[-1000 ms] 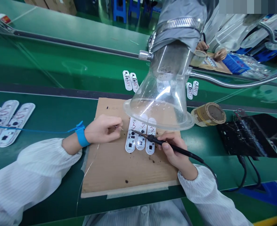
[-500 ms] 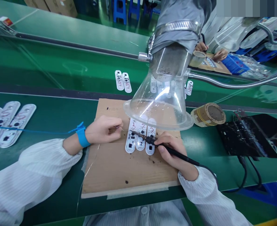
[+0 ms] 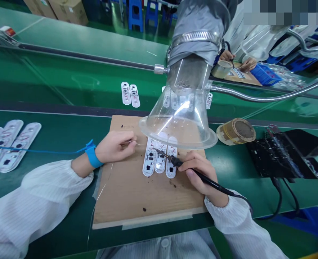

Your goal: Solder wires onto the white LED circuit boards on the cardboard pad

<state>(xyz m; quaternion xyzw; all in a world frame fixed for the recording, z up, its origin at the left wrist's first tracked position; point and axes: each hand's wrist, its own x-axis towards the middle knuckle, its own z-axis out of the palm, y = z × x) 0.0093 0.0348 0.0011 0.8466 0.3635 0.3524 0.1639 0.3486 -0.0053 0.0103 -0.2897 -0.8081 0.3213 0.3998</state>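
Three white oval circuit boards (image 3: 148,166) lie side by side on a brown cardboard sheet (image 3: 126,201). My right hand (image 3: 199,172) is closed round a black soldering iron (image 3: 210,182), whose metal tip points left over the boards, near the upper part of the left one. Left of the boards, my left hand (image 3: 117,146) pinches a thin solder wire (image 3: 138,144) that sticks out toward them. A blue band (image 3: 93,154) with a cord circles my left wrist. A clear funnel hood (image 3: 179,122) hangs above and hides part of the boards' upper ends.
More boards (image 3: 19,146) lie at the far left, and others (image 3: 130,95) stand beyond the table edge. A round tin (image 3: 237,131) and a black device with cables (image 3: 288,154) are at right. At upper right are a co-worker's hands (image 3: 247,64) and a blue bin (image 3: 265,73).
My left hand has drawn slightly left, and the thin wire now shows. The iron's tip has shifted a little over the left board. The whole view has moved slightly.
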